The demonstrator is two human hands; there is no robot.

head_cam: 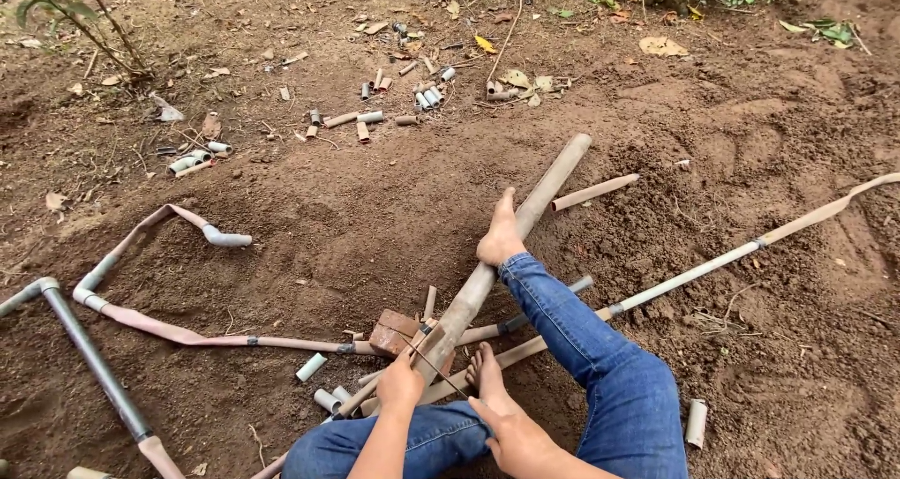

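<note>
The long, stiff, mud-coated grey plastic pipe (506, 245), propped on a red brick (394, 332) and foot-pinned towards 1 o'clock, is clenched near its cut end by the left hand (401, 385), while the right hand (511, 434), at 5 o'clock, rests loosely open, gripping nothing.

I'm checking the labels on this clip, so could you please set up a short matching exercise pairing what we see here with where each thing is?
Things:
1. left hand
2. right hand
3. brick
4. bare foot

Places:
A. on the dirt under the thick pipe's near end
B. pressing on the middle of the thick pipe
C. gripping the hacksaw at the pipe
D. resting by the other foot near the knee

Pairs: 1-C, 2-D, 3-A, 4-B
</note>
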